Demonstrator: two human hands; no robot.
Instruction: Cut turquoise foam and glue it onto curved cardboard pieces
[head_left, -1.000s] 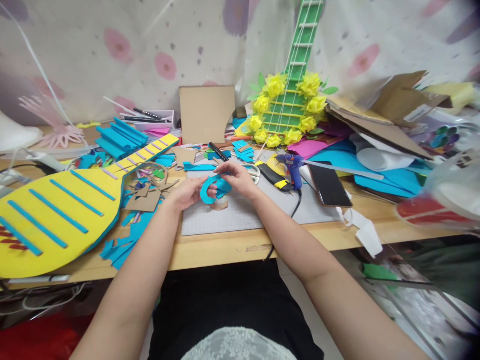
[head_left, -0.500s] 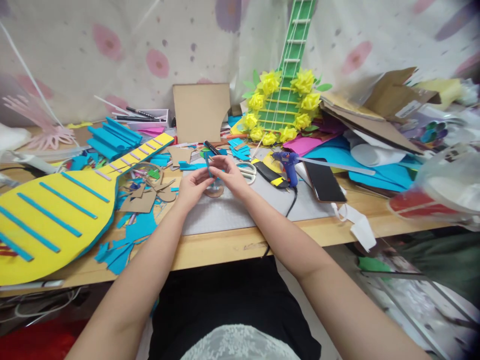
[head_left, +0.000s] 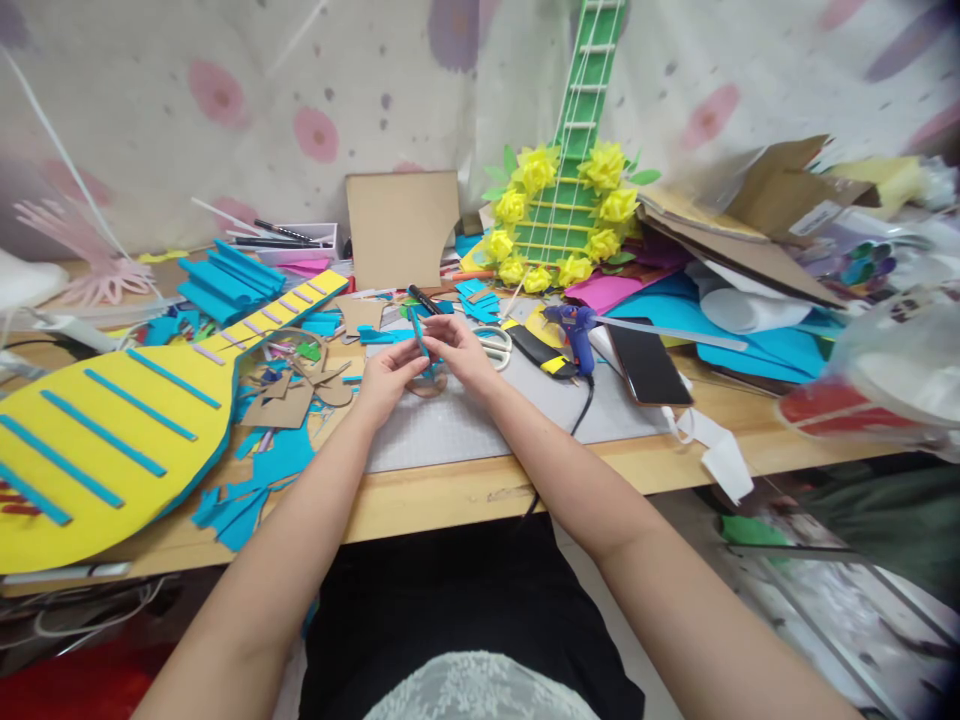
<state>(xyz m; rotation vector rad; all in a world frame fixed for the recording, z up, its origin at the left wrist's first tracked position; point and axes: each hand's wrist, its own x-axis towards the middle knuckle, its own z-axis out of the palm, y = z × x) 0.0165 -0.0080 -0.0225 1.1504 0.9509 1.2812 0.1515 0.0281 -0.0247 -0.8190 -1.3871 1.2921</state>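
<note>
Over the grey cutting mat [head_left: 457, 432], my left hand [head_left: 390, 374] and my right hand [head_left: 463, 354] meet around a narrow blue strip [head_left: 417, 328]. Fingertips of both hands are closed on it, and the strip stands up slantwise between them. Its lower part is partly hidden by the fingers. Below the hands lies a round brown piece [head_left: 430, 386], mostly covered. White-handled scissors [head_left: 498, 345] rest just right of my right hand. Beyond them are a black and yellow utility knife [head_left: 537, 350] and a blue glue gun [head_left: 576, 335] with a long clear glue stick.
A yellow paper guitar [head_left: 112, 440] with blue strips lies left, beside blue and cardboard scraps [head_left: 281, 405]. A green guitar with yellow flowers [head_left: 559, 215] leans at the back near a cardboard sheet [head_left: 401, 230]. A phone [head_left: 649, 362] and plastic bucket [head_left: 847, 400] stand right.
The blue strip has turned slightly between my fingers. Both hands stay in nearly the same place, and the things on the table have not moved.
</note>
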